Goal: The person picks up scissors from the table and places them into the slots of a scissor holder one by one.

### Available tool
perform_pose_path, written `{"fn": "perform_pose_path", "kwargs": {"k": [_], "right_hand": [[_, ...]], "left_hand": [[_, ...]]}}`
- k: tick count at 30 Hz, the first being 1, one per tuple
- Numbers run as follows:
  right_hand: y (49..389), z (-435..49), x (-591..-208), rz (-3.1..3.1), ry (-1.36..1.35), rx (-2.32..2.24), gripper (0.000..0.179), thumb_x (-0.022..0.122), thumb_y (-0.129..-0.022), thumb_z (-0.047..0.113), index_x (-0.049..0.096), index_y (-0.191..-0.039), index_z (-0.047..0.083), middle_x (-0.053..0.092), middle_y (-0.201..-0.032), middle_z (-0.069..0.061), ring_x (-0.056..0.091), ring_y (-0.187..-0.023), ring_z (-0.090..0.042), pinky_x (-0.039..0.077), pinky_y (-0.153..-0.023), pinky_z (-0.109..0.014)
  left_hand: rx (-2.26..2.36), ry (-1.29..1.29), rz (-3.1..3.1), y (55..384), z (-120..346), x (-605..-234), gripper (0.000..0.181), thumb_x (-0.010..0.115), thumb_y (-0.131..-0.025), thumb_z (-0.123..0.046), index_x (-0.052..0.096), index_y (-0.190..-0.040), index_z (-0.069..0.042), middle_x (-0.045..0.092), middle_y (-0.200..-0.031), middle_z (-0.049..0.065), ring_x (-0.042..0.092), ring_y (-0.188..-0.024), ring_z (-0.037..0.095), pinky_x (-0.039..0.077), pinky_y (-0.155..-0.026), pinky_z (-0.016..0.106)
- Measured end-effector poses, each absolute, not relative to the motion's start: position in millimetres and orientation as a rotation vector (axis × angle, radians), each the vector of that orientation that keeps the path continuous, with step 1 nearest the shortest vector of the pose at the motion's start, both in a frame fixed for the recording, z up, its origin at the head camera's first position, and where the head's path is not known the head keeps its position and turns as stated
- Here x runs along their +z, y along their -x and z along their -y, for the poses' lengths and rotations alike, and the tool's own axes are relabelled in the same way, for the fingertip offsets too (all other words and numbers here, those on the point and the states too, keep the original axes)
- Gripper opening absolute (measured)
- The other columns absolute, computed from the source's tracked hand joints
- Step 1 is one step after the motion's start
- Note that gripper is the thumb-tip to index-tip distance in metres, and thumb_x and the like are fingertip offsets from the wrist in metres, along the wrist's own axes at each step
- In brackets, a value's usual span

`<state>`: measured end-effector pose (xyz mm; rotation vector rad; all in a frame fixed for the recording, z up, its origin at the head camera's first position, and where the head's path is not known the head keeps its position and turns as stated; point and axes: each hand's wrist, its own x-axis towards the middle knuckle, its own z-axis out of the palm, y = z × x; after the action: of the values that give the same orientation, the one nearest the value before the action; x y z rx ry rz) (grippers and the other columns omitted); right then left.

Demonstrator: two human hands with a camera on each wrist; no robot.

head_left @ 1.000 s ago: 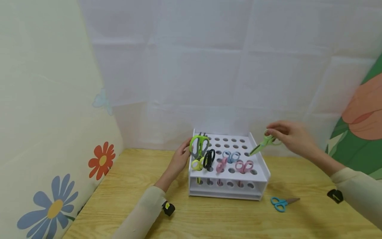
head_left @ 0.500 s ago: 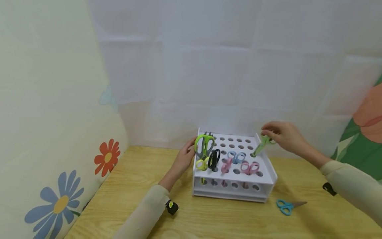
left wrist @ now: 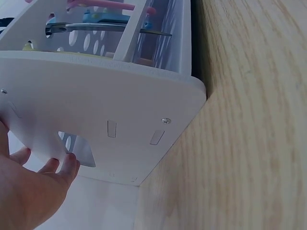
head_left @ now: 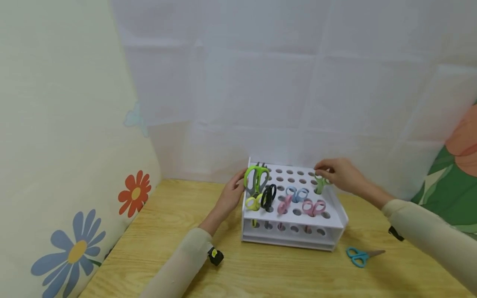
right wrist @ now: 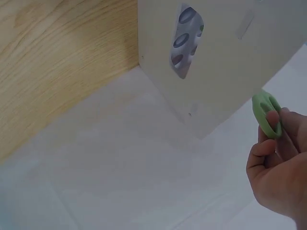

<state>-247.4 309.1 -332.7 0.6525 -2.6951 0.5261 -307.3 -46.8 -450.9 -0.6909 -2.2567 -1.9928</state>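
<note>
A white two-tier rack (head_left: 290, 242) with rows of round holes stands on the table. My left hand (head_left: 230, 198) rests against its left side panel; in the left wrist view, the fingertips (left wrist: 69, 165) touch near the cutout. At the rack's right side, my right hand (head_left: 343, 176) pinches the handle of light green scissors (head_left: 319, 184), their blades down in a hole. Those green handles also show in the right wrist view, between thumb and fingers. Upright in other holes are green-and-grey scissors (head_left: 256, 178), yellow scissors (head_left: 253, 203), black scissors (head_left: 268, 196), blue scissors (head_left: 297, 194) and two pink pairs (head_left: 314, 207).
Teal-handled scissors (head_left: 359, 256) lie on the wooden table (head_left: 283, 273), right of the rack's front. A white sheet (head_left: 231, 82) hangs behind the rack. A flower-printed panel (head_left: 78, 157) stands on the left, and another printed panel (head_left: 443, 178) on the right.
My right hand has moved left and lowered the light green scissors, blades first, into a hole on the rack's right side. My left hand stays at the rack's left side.
</note>
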Motion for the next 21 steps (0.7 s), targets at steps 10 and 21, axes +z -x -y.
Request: {"fn": "perform_pose_path", "kwargs": {"k": [10,21], "right_hand": [[248.2,-306.0,-347.4,2.794,-0.642,0.546,0.019,0.073,-0.095,0.01,0.075,-0.112,0.001,0.075,-0.1,-0.008,0.067,-0.084,-0.02,0.057,-0.075,-0.041],[242.9,-311.7,-358.5,2.752,-0.735,0.54,0.018,0.071,-0.095,0.005,0.075,-0.112,0.0,0.074,-0.097,-0.006,0.066,-0.083,-0.019,0.057,-0.075,-0.041]], "left_hand": [[-1.995,0.714,2.25,304.4,44.4,-451.6,0.049,0.051,-0.107,-0.026,0.046,-0.155,-0.017,0.051,-0.148,0.009,0.05,-0.13,0.031,0.041,-0.107,0.049],[-2.018,0.69,2.263,308.5,38.6,-453.0,0.05,0.052,-0.108,-0.032,0.045,-0.156,-0.019,0.051,-0.149,0.008,0.05,-0.13,0.034,0.04,-0.108,0.051]]}}
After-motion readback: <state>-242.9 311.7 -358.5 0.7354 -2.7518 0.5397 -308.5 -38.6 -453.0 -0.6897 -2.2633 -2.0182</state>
